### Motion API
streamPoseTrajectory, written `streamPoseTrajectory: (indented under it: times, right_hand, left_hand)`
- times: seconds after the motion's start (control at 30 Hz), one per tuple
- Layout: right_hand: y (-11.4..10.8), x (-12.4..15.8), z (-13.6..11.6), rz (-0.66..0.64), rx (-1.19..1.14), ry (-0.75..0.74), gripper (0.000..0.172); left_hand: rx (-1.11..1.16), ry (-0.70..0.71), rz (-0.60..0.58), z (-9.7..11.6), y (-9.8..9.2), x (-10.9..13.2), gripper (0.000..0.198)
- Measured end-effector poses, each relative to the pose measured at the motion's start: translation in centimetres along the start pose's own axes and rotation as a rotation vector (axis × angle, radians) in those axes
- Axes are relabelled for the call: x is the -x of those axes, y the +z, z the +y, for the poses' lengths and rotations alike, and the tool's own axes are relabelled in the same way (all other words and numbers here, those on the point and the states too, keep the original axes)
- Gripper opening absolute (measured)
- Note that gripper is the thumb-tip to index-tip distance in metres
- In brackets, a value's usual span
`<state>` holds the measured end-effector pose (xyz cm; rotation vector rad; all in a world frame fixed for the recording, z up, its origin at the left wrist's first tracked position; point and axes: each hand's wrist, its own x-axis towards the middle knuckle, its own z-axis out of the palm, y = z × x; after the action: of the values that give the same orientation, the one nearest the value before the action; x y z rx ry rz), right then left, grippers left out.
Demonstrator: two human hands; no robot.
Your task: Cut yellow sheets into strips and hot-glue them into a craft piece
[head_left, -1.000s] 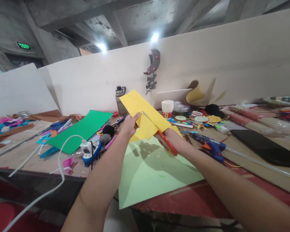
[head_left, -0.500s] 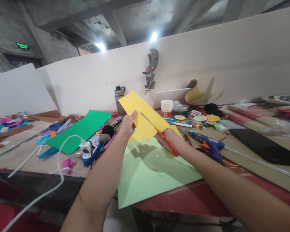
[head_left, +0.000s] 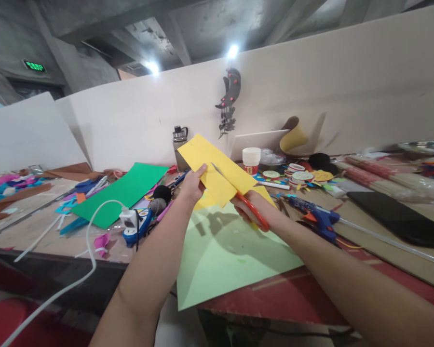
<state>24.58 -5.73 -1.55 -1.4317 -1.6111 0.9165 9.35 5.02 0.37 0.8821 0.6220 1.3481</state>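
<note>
A sheet of yellow paper (head_left: pixel 211 156) is held up over the table by my left hand (head_left: pixel 194 185), which pinches its lower left edge with the thumb on top. My right hand (head_left: pixel 251 205) grips a pair of scissors (head_left: pixel 253 212) with orange-red handles. Their blade lies across the yellow paper along a cut, pointing up and left, and a flap hangs below it. Under both hands a light green sheet (head_left: pixel 217 270) lies at the table's front edge. More yellow paper (head_left: pixel 265 193) shows behind my right hand.
Left lie a green sheet (head_left: pixel 119 195), a power strip (head_left: pixel 136 231) with a white cable (head_left: pixel 93 241), and yarn balls (head_left: pixel 161 193). A bottle (head_left: pixel 180 144) and paper cups (head_left: pixel 251 159) stand behind. Right are a blue glue gun (head_left: pixel 320 217) and a black phone-like slab (head_left: pixel 398 217).
The scissors and my right hand have shifted slightly, and the cut flap hangs at a somewhat different angle. My left hand keeps its pinch on the paper. The whole view has moved slightly.
</note>
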Motion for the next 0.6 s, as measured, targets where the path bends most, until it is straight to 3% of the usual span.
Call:
streamPoseTrajectory:
  times: [0.13,0.37,0.6]
  right_hand:
    - [0.0,0.0,0.1,-0.037,-0.145,0.033,0.022]
    - [0.2,0.3,-0.3,0.05,-0.103,0.053,0.014]
    - [0.3,0.7,-1.1,0.072,-0.101,0.113,0.018]
  left_hand:
    - [-0.004,-0.023,-0.022,0.1,-0.2,-0.2,0.013]
    - [-0.062,-0.076,-0.093,-0.8,0.3,0.5,0.019]
    - [-0.07,-0.098,-0.107,-0.9,0.4,0.5,0.017]
